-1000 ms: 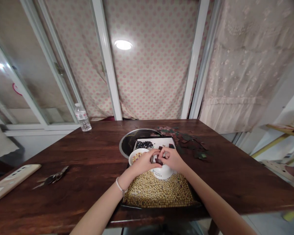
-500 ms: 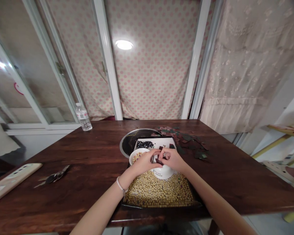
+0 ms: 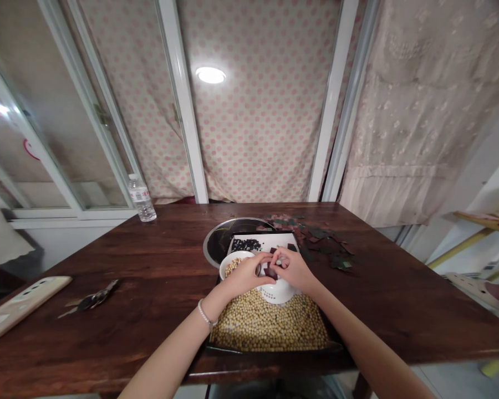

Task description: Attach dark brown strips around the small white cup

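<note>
My left hand (image 3: 245, 272) and my right hand (image 3: 293, 269) meet fingertip to fingertip above a white perforated bowl (image 3: 278, 292). Both are pinched on a small dark red piece (image 3: 269, 271) held between them. The bowl stands in a black tray (image 3: 274, 348) filled with pale soybeans (image 3: 270, 327). A smaller white bowl (image 3: 232, 264) with a few beans sits just left of my left hand. Behind the hands a white square dish (image 3: 270, 242) holds a heap of black beans (image 3: 245, 244) and some dark pieces.
A round metal plate (image 3: 218, 239) lies behind the dishes. Dark paper scraps (image 3: 324, 244) are scattered at the back right. Scissors (image 3: 92, 300) and a pale board (image 3: 20, 305) lie at the left, a water bottle (image 3: 141, 198) at the far left edge.
The fingers have shifted slightly on the dark piece; both hands stay in the same place over the white bowl.
</note>
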Action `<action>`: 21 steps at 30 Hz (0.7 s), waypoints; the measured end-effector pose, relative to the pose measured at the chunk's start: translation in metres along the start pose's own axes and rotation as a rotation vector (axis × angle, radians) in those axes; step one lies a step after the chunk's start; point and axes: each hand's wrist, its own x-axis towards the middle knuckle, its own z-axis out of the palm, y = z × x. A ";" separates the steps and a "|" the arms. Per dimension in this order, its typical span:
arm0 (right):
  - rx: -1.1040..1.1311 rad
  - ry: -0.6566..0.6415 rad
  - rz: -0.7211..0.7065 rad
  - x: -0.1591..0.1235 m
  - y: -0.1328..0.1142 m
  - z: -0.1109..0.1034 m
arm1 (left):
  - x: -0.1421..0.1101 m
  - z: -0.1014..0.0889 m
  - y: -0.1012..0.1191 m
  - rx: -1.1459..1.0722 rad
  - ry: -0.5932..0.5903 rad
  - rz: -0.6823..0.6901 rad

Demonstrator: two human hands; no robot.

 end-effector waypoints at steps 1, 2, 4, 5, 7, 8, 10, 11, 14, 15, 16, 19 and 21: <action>0.005 -0.007 -0.003 0.000 0.000 0.000 | 0.000 0.000 0.000 0.001 -0.001 0.001; 0.008 -0.009 -0.004 0.000 0.001 0.000 | 0.000 0.000 0.000 0.003 -0.001 0.000; 0.010 0.007 -0.001 0.001 0.002 0.000 | 0.000 0.000 0.000 0.008 0.001 -0.004; 0.010 0.021 0.003 0.001 0.003 0.001 | 0.000 0.000 0.001 0.011 0.003 -0.006; 0.014 0.040 0.010 0.002 0.005 0.001 | 0.000 -0.001 0.001 0.014 0.005 -0.011; 0.020 0.041 0.012 0.002 0.006 0.001 | 0.000 -0.001 0.001 0.016 0.005 -0.013; 0.041 0.036 0.013 0.003 0.007 0.002 | 0.000 -0.001 0.002 0.018 0.005 -0.017; 0.056 0.037 0.013 0.003 0.007 0.002 | 0.000 -0.001 0.002 0.019 0.005 -0.020; 0.107 0.062 0.014 0.003 0.007 0.002 | -0.001 -0.001 0.002 0.019 0.007 -0.032; 0.122 0.077 0.015 0.003 0.007 0.001 | -0.002 0.000 0.002 0.017 0.008 -0.038; 0.134 0.094 0.016 0.003 0.008 0.000 | -0.002 0.000 0.002 0.014 0.010 -0.045; 0.163 0.139 0.016 0.004 0.010 -0.006 | -0.004 0.000 0.000 0.001 0.012 -0.063; 0.179 0.137 0.018 0.005 0.011 -0.012 | -0.004 0.000 0.000 -0.009 0.009 -0.068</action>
